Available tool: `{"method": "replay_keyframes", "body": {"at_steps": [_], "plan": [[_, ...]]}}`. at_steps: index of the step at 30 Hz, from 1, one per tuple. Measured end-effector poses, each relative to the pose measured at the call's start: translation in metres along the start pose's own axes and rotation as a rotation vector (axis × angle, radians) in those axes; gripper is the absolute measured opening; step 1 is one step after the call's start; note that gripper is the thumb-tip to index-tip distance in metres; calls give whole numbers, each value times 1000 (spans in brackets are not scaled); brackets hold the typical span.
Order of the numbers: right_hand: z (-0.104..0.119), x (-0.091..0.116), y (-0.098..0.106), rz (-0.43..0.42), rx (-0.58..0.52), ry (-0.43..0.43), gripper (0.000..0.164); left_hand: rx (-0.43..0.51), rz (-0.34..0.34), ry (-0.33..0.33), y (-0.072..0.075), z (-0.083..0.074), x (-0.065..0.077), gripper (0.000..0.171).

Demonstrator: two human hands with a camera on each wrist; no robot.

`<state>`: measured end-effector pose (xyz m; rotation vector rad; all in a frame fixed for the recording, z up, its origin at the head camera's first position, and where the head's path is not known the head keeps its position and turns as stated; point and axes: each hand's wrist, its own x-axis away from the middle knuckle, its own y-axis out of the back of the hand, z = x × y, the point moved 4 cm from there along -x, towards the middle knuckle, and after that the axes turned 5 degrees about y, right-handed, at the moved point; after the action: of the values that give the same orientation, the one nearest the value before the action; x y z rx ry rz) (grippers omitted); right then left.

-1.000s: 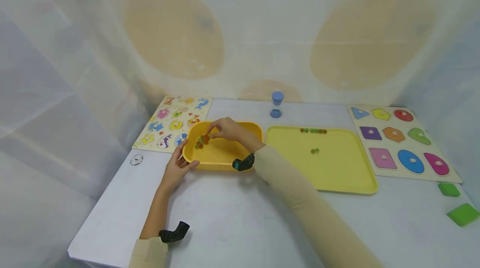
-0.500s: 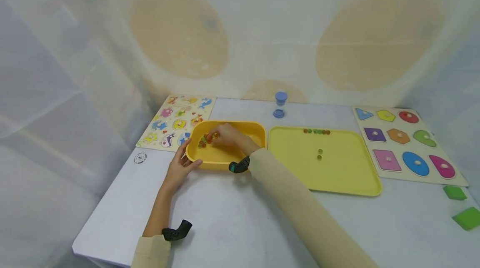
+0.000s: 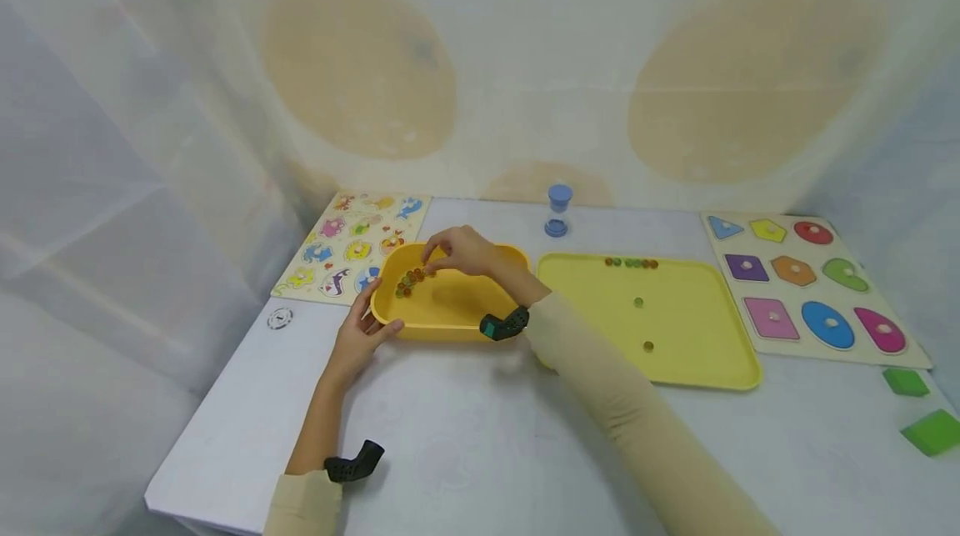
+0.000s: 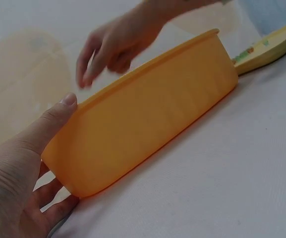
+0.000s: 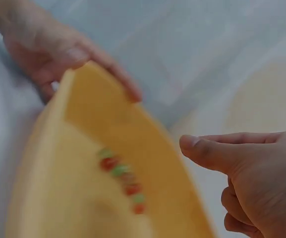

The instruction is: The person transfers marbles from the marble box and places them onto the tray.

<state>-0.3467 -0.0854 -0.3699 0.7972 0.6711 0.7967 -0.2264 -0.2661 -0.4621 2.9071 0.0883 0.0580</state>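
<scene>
In the head view a deep orange-yellow plastic bin (image 3: 450,331) stands on the table. My left hand (image 3: 356,344) grips its left end, thumb on the front rim and fingers spread round the corner. Inside, at the left, lie several small red and green marbles (image 3: 408,279) in an uneven row. My right hand (image 3: 467,251) is over the bin with its fingertips close above the right end of that row. In the right wrist view the thumb (image 5: 195,145) presses against the index finger; I cannot tell whether a marble is hidden between them.
Right of the bin lies a yellow tray (image 3: 697,328) with a row of marbles (image 3: 632,262) along its back edge and two loose ones. Puzzle boards stand left (image 3: 352,248) and right (image 3: 810,286). A blue hourglass (image 3: 557,211) is behind; green blocks (image 3: 932,433) sit far right.
My right hand dipped to the marbles in the bin and has lifted again, slightly rightward. The marbles there have spread into a longer row. On the tray, one loose marble rolled toward the front.
</scene>
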Motion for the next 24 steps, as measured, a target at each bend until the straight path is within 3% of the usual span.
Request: {"method": "replay_keyframes", "body": {"at_steps": [4, 7, 11, 16, 20, 24], "plan": [[-2, 39, 39, -69, 3, 13, 17, -6, 5, 12, 0, -4, 1, 76], [-19, 81, 57, -71, 23, -60, 20, -20, 9, 11, -1, -12, 6, 77], [-58, 148, 65, -88, 51, -170, 21, -28, 11, 8, -1, -14, 7, 76], [-98, 216, 67, -125, 57, -279, 20, -26, -10, 29, 2, -1, 1, 73], [-113, 239, 66, -107, 61, -311, 20, -43, -23, 33, 2, 1, 0, 73], [-115, 243, 73, -89, 72, -312, 24, -48, -21, 33, -1, -2, 0, 74]]}}
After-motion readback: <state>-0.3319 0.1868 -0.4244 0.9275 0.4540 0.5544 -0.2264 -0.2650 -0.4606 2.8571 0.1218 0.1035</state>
